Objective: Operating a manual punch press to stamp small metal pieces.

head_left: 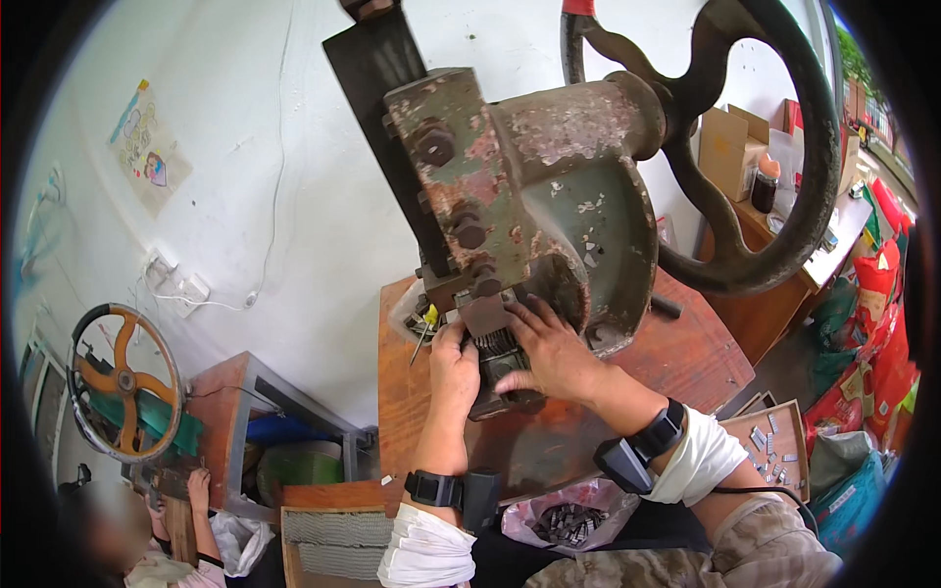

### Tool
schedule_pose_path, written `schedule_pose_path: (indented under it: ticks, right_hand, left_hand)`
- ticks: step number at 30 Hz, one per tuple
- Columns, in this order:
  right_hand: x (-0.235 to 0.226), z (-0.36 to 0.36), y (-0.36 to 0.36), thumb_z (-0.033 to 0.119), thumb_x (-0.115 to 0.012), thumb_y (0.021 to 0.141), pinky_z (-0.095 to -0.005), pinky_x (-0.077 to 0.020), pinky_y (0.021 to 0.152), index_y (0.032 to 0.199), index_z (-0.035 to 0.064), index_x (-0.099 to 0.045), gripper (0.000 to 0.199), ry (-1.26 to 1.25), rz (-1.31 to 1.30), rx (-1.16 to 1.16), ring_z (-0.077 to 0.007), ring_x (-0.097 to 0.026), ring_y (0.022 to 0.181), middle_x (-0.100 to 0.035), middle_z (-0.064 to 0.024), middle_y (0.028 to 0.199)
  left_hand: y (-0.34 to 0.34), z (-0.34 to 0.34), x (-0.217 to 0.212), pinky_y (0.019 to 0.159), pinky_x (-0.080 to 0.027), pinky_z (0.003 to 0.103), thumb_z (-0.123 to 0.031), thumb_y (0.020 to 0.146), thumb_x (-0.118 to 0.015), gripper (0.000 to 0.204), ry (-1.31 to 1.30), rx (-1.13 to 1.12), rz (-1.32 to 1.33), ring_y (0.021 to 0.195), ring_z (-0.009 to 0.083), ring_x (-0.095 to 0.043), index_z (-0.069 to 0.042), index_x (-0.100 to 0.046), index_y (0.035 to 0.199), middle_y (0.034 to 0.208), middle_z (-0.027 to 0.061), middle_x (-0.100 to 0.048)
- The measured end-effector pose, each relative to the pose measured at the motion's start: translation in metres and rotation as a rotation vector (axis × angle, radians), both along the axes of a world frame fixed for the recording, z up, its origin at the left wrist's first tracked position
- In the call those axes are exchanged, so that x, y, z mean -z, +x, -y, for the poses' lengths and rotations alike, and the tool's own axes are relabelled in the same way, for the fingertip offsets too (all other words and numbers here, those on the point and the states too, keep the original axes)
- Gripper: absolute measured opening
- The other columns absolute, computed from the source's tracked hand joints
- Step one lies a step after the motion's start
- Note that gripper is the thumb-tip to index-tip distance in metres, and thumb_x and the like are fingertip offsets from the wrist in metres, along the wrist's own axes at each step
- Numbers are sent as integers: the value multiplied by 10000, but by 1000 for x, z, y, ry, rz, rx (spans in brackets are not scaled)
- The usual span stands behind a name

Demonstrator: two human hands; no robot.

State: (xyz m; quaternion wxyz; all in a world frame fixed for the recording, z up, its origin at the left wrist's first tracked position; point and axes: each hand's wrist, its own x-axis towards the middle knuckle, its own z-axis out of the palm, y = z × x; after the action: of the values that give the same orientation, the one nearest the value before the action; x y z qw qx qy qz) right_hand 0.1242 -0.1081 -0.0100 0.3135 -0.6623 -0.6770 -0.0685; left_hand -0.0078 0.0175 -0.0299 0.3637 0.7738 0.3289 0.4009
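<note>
A hand-wheel screw press (461,147) with chipped green paint stands in front of me. Under its ram sits a dark metal die (495,367) with a row of fine teeth or strips. My left hand (454,365) is at the die's left side, its fingers curled in; whatever they pinch is too small or hidden to make out. From the right, my right hand (557,358) reaches over the die. Its fingers stretch to the block under the ram, and the thumb spreads away over the die's near part.
The press stands on a reddish wooden table (559,441). Below its edge lie a pink bag of small metal pieces (573,519) and a wooden tray of grey strips (338,539). More pieces fill a box (769,441) at right. Another person (147,529) works at a second wheel press.
</note>
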Motion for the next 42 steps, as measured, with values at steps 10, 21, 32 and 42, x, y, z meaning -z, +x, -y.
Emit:
schedule_pose_path:
  ticks: [10, 21, 32, 42]
  right_hand:
    - [0, -23, 9, 344, -799, 645, -456, -338, 1037, 1268, -57, -456, 817, 141, -298, -22, -413, -383, 1254, -429, -256, 1325]
    - [-10, -2, 9, 304, -817, 619, -427, -408, 976, 1209, -14, -530, 728, 162, -352, 13, -400, -442, 1186, -495, -230, 1255]
    - [-339, 152, 151, 232, -653, 834, -287, -500, 692, 958, -66, -612, 325, 571, -92, 381, -185, -619, 751, -643, -145, 853]
    - [-84, 173, 157, 154, -662, 807, -315, -438, 853, 1131, -15, -549, 382, 842, -8, 654, -177, -577, 916, -594, -93, 1029]
  left_hand:
    - [1, -1, 10, 908, -427, 390, 4, 794, -557, 373, 126, 84, 128, 1024, 342, -537, -52, -578, 1162, 1043, 186, -570]
    - [2, 9, -1, 969, -304, 550, -78, 827, -544, 373, 131, -51, -162, 1157, 314, -467, -92, -547, 1200, 1190, 120, -544]
    - [-4, 5, 5, 940, -222, 666, -106, 831, -528, 379, 173, -2, -139, 1273, 317, -360, -152, -550, 1207, 1342, 28, -484]
    - [-9, 10, 6, 897, -178, 769, -142, 836, -535, 388, 238, 34, -311, 1336, 280, -288, -130, -539, 1224, 1388, 14, -419]
